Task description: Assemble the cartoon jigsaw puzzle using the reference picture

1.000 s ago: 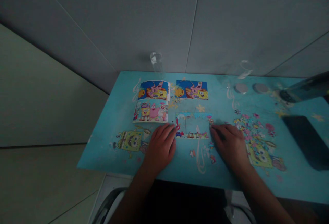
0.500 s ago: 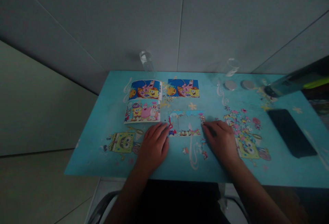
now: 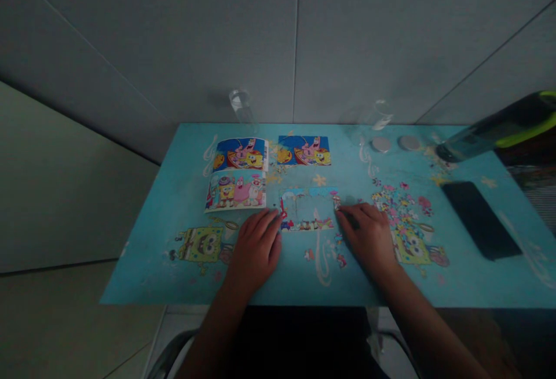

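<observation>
Two bare hands [image 3: 255, 246] [image 3: 369, 237] flanking hollow rectangular jigsaw border [image 3: 306, 225], clear cylindrical containers [image 3: 242, 105] [image 3: 380, 115]

The left hand [image 3: 255, 247] lies palm down, fingers slightly bent, fingertips at the left edge of the jigsaw border [image 3: 306, 225], while the right hand [image 3: 370, 239], fingers curled, has thumb and index fingertip close together at its right edge, both forearms [image 3: 417, 310] angled inward.

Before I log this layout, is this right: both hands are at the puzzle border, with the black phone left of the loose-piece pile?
The side is wrong: the head view shows the black phone right of the loose-piece pile.
</observation>
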### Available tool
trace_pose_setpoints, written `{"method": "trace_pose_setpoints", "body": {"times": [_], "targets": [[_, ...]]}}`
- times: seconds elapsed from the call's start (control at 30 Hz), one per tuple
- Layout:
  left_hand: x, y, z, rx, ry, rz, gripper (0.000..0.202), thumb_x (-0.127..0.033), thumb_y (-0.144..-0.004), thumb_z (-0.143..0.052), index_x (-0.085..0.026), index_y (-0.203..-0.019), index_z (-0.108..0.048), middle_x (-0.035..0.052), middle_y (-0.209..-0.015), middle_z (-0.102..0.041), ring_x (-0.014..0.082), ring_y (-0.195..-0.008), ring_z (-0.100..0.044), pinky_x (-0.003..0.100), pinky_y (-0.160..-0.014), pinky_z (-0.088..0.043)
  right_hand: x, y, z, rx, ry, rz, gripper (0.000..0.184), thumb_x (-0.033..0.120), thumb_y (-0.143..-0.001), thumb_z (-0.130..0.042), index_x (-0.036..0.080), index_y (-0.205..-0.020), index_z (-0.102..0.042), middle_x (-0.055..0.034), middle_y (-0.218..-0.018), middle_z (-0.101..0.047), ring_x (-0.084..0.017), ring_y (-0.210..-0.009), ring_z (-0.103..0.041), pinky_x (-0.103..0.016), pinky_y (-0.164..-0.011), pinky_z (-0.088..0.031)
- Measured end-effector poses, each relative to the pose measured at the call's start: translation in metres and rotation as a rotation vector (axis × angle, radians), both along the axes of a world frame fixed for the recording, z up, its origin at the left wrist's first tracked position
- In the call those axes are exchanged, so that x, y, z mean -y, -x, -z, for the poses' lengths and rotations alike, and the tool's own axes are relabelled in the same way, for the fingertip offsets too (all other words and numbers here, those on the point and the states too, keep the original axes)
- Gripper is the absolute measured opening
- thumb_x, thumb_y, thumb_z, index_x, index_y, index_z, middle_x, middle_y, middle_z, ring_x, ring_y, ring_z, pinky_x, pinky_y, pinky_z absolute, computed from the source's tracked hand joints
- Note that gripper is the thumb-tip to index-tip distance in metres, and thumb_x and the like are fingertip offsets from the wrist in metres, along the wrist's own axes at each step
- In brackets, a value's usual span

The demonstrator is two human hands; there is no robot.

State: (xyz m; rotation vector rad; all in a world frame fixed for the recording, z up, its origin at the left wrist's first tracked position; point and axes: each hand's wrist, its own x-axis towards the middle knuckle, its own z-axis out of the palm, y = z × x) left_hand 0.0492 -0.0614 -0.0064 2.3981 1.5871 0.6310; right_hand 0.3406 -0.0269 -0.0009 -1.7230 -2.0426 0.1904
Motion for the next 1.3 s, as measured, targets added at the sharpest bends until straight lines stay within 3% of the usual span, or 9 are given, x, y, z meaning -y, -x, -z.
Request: {"method": "trace_pose_setpoints", "body": {"times": [0.83, 1.3], "targets": [[-0.0012, 0.0002, 0.0010, -0.025, -0.014, 0.001, 0.047, -0.019, -0.099, -0.051, -0.023, -0.145, -0.052, 0.0081, -0.147, -0.058, 0.0282, -0.140, -0.047, 0.054, -0.119, -0.039, -0.0014, 0.0011, -0.0004, 0.033, -0.023, -0.016, 0.023, 0.036, -0.102, -0.059, 0.024, -0.110, -0.077, -0.0066, -0.095, -0.071, -0.025, -0.093, -0.063, -0.039, -0.085, -0.040], [-0.0014, -0.0004, -0.0009, -0.016, -0.021, -0.001, 0.048, -0.019, -0.098, -0.051, -0.024, -0.146, -0.052, 0.0078, -0.147, -0.058, 0.0281, -0.140, -0.047, 0.054, -0.119, -0.038, 0.0003, 0.0034, -0.0023, 0.022, 0.000, 0.023, 0.023, 0.038, -0.102, -0.059, 0.023, -0.107, -0.076, -0.0075, -0.100, -0.071, -0.027, -0.099, -0.064, -0.042, -0.091, -0.041]]}}
